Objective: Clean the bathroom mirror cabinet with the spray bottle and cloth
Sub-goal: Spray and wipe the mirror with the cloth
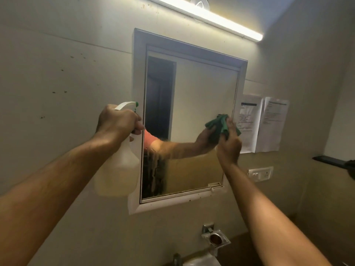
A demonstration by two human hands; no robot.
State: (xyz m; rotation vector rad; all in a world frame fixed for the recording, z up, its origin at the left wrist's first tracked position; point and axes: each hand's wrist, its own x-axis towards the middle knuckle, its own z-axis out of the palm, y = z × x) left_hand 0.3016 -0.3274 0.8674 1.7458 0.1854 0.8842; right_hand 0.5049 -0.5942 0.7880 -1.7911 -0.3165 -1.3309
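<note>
The mirror cabinet hangs on the wall in a white frame, its door closed. Wet streaks run down the lower left of the glass. My left hand grips the neck of a translucent spray bottle with a white and green nozzle, held at the cabinet's left edge with fingers round the trigger. My right hand holds a crumpled green cloth against the glass near the mirror's right edge, about mid-height. The reflection of that arm and cloth shows in the mirror.
A lit tube light runs above the cabinet. Two paper sheets are stuck to the wall right of the mirror, with a switch plate below them. A dark shelf juts out at far right. A metal soap holder and a tap sit below.
</note>
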